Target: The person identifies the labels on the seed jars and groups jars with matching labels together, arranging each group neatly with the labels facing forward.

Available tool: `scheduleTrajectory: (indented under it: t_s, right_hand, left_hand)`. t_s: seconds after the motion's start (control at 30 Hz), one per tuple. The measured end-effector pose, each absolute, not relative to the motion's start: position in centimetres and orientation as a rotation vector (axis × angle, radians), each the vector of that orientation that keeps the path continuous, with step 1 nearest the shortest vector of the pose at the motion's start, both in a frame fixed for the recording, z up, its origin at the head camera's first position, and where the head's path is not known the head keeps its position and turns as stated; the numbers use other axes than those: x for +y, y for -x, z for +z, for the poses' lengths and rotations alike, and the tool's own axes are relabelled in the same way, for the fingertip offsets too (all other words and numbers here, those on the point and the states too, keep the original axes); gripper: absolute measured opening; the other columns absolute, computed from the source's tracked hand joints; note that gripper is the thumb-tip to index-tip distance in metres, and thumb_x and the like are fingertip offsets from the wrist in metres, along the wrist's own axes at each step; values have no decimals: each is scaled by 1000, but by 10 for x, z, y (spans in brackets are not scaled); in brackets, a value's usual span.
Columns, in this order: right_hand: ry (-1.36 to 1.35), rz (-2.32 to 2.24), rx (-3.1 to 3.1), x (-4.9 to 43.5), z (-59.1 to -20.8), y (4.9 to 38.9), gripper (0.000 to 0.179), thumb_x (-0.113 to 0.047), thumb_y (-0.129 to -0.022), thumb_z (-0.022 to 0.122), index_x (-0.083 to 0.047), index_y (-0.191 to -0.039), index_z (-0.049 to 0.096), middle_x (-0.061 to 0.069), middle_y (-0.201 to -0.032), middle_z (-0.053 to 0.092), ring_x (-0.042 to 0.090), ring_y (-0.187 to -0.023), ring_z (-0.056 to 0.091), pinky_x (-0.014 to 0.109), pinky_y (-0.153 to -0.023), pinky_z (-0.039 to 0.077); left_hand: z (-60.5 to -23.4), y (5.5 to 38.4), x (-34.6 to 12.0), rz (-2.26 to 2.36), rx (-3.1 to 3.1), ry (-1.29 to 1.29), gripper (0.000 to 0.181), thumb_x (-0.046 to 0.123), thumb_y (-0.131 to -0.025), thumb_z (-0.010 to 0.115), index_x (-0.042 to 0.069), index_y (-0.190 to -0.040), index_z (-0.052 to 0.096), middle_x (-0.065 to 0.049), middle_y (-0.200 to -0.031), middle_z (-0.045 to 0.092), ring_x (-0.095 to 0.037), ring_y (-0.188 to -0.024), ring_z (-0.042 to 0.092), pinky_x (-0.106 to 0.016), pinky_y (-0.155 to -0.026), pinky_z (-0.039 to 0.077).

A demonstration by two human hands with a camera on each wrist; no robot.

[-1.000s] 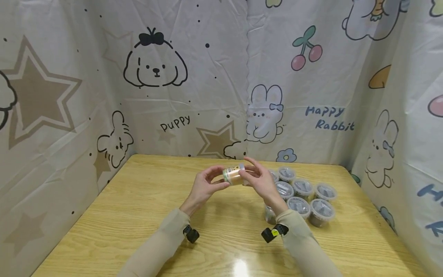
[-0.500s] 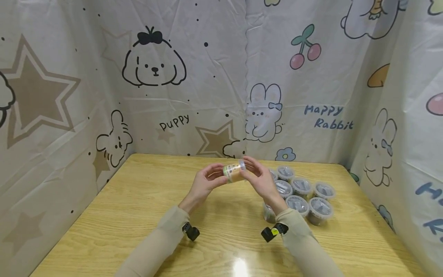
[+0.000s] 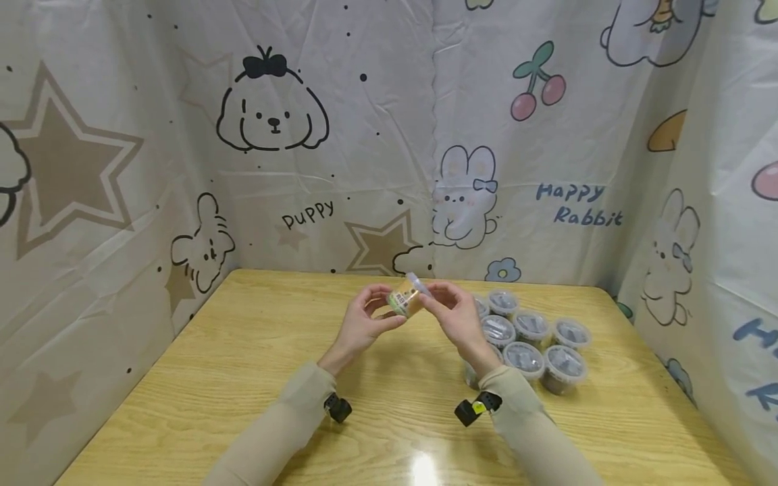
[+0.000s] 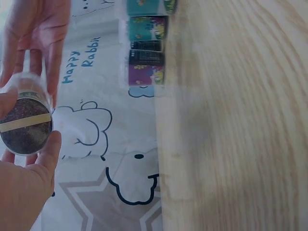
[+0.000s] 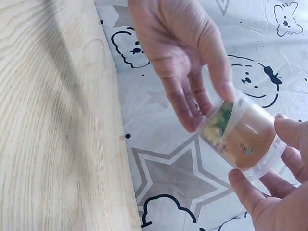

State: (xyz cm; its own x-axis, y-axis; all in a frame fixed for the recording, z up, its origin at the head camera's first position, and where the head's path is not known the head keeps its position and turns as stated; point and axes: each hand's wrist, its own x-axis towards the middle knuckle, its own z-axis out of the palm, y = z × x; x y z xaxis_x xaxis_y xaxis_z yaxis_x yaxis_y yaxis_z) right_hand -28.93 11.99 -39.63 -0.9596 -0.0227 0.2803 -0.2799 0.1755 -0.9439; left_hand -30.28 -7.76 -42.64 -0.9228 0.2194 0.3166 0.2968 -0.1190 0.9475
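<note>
Cup (image 3: 406, 298) tipped steeper

L hand (image 3: 362, 322) & R hand (image 3: 457, 320) pinch it, cup-wide, L at base (image 3: 396, 305), R by lid (image 3: 417, 282). It's midair over table (image 3: 273, 324), L of tubs (image 3: 532, 328). Lid's higher vs a sec ago: prob. being turned, not set down yet.

The tub (image 3: 406, 299) in the grip is clear, shiny plastic, with a smooth see-through lid (image 3: 418, 283). Its printed label (image 5: 243, 134) looks slick too, though paper or film, can't tell. Tubs (image 3: 525, 361) right of the grip: same clear plastic, glossy lids. Below the grip, the table (image 3: 243, 351) has a smooth wood-grain top, glossy enough for a glare spot. Behind it hangs creased, mostly matt cloth (image 3: 365, 135). Sleeves (image 3: 273, 422) trailing back from the grip are matt fabric, pretty smooth.
</note>
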Motion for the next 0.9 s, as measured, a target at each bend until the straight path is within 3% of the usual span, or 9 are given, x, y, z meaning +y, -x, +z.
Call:
scheduleTrajectory:
  t_s: [0.23, 0.57, 0.9]
  right_hand:
    - [-339, 1932, -2205, 115, -397, 289, 27, -18, -89, 74, -1, -107, 64, 13, -124, 66, 27, -121, 61, 46, -103, 49]
    - [-292, 1938, -2194, 109, -397, 293, 24, -15, -89, 74, -1, -107, 68, 15, -120, 67, 28, -115, 64, 43, -99, 51]
    - [-335, 1812, -2265, 106, -405, 296, 16, -14, -90, 72, -5, -103, 70, 12, -113, 71, 25, -108, 68, 42, -93, 55]
  left_hand:
    - [-430, 301, -76, -2119, -2094, 611, 62, -10, -76, 77, -4, -130, 46, -18, -124, 49, -30, -118, 53, -39, -106, 48]
    - [-431, 303, -79, -2039, -2114, 603, 61, -8, -75, 80, 0, -126, 48, -16, -125, 50, -31, -118, 53, -38, -105, 48]
    - [-427, 305, -86, -1994, -2199, 549, 39, 12, -89, 73, 1, -123, 56, -18, -121, 61, -30, -116, 58, -36, -102, 51]
